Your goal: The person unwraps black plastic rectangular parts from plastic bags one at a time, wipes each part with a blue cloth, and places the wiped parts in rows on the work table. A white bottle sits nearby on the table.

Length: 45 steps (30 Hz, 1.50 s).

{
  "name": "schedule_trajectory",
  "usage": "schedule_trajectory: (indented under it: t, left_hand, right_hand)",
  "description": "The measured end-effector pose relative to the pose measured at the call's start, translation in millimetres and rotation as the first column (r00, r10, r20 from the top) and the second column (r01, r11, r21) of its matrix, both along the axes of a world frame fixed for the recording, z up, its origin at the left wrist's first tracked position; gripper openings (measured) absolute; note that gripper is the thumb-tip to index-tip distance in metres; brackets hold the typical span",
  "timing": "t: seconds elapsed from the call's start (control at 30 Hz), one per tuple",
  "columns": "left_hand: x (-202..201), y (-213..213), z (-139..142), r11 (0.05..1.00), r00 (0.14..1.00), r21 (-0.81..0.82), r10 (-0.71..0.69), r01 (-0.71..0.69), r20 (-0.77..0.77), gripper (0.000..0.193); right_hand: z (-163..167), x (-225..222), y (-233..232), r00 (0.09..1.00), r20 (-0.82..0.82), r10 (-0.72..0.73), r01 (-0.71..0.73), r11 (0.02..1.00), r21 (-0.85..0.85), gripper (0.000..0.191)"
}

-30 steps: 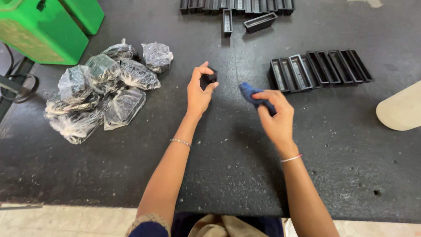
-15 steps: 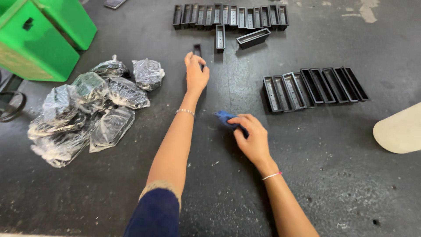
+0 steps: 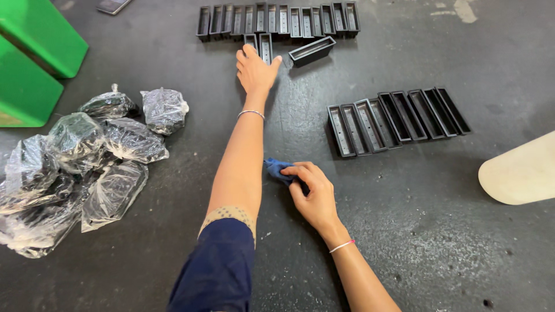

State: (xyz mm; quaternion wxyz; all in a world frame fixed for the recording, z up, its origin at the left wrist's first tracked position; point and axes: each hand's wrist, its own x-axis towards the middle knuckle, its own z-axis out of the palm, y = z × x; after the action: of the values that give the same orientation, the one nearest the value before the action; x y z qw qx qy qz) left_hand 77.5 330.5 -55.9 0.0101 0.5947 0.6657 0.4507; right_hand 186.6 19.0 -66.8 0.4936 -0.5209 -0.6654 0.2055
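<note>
The left hand [image 3: 254, 70] has been stretched out, fingers spread flat, setting a tray [image 3: 265, 47] by the row [image 3: 277, 20]; the right hand [image 3: 312, 193] is closed on a blue cloth [image 3: 276, 168].

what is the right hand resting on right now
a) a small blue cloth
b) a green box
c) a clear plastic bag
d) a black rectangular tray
a: the right hand lies on the dark floor with its fingers over a small blue cloth, while the left hand reaches far forward to the short black rectangular trays below the top row.
</note>
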Motion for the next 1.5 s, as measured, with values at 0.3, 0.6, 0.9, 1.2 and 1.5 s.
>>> schedule_trajectory:
  t: [0.3, 0.6, 0.9, 1.2, 1.5]
  left_hand:
    - [-3, 4, -11, 0.987, 0.98, -0.113, 0.093, -0.114, -0.178, 0.061]
    - [-86, 2, -27, 0.896, 0.874, -0.049, 0.416, -0.441, -0.252, 0.027]
    - [-131, 54, -23, 0.879, 0.874, -0.04, 0.467, -0.476, -0.137, 0.032]
    - [-159, 113, -28, 0.97, 0.971, 0.069, 0.235, -0.231, -0.048, 0.053]
    - [-174, 150, -35, 0.984, 0.994, 0.167, 0.075, -0.061, -0.079, 0.044]
  right_hand:
    - [1, 0, 0, 1.0, -0.012, -0.009, 0.008, 1.0, -0.025, 0.027]
    - [2, 4, 0, 1.0, -0.005, 0.006, -0.006, 1.0, 0.014, 0.027]
    - [-2, 12, -11, 0.999, 0.023, -0.022, 0.023, 0.999, -0.033, 0.029]
    - [-26, 20, -30, 0.995, -0.017, -0.095, 0.093, 0.99, -0.106, 0.031]
    - [-44, 29, -44, 0.99, 0.012, -0.139, 0.139, 0.986, -0.092, 0.032]
